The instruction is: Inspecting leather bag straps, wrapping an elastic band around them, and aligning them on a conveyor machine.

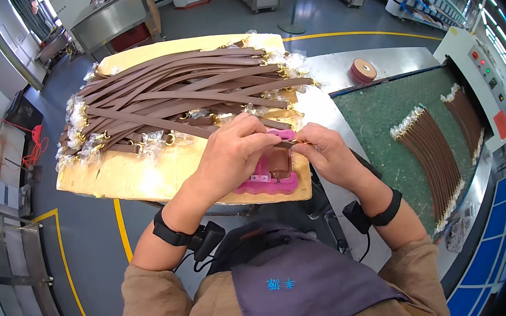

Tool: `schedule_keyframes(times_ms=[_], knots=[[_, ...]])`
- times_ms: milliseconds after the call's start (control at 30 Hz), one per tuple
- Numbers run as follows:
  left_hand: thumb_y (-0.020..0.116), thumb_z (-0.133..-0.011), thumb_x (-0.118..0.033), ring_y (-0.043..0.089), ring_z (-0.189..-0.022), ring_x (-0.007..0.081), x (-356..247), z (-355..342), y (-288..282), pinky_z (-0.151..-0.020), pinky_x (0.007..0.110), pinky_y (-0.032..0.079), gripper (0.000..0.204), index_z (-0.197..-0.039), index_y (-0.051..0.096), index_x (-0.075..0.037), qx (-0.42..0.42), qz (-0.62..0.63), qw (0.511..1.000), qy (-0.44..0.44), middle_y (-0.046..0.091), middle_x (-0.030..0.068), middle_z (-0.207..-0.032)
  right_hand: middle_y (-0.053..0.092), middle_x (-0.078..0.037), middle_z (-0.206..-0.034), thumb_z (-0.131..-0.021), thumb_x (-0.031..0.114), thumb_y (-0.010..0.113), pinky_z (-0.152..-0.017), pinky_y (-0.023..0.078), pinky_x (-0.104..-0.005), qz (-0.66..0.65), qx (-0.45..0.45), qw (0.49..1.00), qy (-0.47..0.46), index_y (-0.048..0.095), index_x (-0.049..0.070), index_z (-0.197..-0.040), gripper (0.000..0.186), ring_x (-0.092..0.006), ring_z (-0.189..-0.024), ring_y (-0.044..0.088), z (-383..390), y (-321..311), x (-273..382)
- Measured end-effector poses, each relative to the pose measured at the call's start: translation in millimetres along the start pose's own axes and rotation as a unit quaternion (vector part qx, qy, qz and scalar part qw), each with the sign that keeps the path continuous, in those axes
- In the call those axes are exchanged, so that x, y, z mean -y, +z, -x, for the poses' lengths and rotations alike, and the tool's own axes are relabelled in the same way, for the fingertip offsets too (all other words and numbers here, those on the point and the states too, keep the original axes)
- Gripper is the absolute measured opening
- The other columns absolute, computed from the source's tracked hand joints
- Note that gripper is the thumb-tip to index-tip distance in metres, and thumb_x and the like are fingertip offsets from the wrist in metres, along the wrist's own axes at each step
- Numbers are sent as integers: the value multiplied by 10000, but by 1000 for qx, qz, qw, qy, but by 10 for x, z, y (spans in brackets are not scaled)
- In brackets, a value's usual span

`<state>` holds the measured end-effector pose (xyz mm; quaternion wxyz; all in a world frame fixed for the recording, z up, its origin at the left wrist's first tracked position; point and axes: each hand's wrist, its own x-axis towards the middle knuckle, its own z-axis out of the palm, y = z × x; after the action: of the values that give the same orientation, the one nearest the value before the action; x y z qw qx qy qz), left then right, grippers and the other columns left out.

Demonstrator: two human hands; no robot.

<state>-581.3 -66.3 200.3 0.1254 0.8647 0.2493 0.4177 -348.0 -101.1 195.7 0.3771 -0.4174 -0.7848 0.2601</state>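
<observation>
My left hand [232, 151] is closed in a pinch on a brown strap [287, 143], close to the strap's end. Facing it, my right hand [328, 154] pinches the same end, where a bit of gold-coloured metal shows at the fingertips. Just beneath both hands, a pink holder [269, 186] with a brown block-like piece [279, 162] sits at the board's near right corner; my left hand partly covers it. Beyond them lies a pile of brown straps [176, 95] with gold-coloured hooks and clear plastic wrapping at their ends.
The pile rests on a pale yellow board [98, 180]. To the right runs a green conveyor belt [364, 109], carrying a row of straps [433, 161] and a smaller group [464, 119] by a machine with buttons [486, 75]. A reddish-brown roll [363, 70] stands on the metal ledge.
</observation>
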Motion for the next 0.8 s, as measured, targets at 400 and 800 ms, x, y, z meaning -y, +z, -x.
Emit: schedule_keyframes(times_ms=[400, 800], knots=[[696, -745, 55, 583, -747, 249, 42, 70, 7, -637, 353, 496, 252, -952, 741, -81, -22, -8, 999, 25, 644, 57, -843, 610, -143, -827, -859, 34, 649, -738, 470, -417, 89, 13, 994, -66, 640, 1, -992, 137, -333, -808, 558, -51, 36, 7], [701, -750, 39, 588, -758, 260, 76, 62, 23, -659, 362, 500, 236, -949, 739, -81, -13, -12, 999, 41, 644, 62, -859, 574, -135, -793, -837, 28, 665, -710, 462, -423, 126, 7, 987, -103, 612, 6, -963, 139, -330, -783, 542, -45, 40, -16]])
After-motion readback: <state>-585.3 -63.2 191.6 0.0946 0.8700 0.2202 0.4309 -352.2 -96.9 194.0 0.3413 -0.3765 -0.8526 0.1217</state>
